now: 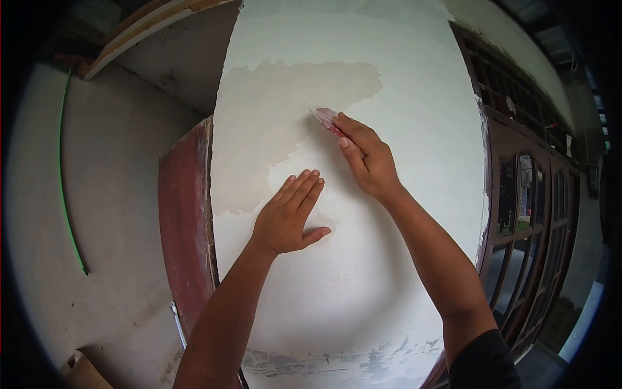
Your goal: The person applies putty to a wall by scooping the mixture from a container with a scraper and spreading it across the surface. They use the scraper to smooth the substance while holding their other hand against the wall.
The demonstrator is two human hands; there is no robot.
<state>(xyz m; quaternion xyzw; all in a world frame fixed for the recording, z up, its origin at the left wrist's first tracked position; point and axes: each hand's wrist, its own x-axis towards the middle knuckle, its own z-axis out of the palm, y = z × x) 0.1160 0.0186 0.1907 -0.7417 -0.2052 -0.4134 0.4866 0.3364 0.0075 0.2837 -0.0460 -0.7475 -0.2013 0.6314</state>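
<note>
In front of me rises a wall panel (363,259) coated in white, with a bare beige-grey patch (259,123) of ragged edge across its upper left. My right hand (372,159) grips a red putty knife (328,120) smeared with white, its blade tip at the wall along the right part of the patch. Lower and to the left, my left hand (288,217) is flat on the white coating, fingers stretched up and thumb out to the side. Its fingertips are just below the patch's jagged lower border.
Left of the panel stands a dark red door (186,214) with a worn edge. A thin green strip (62,168) hangs on the grey wall beyond. Brown framed glass doors (528,188) are at the right. Grey smears (337,360) mark the panel's lower part.
</note>
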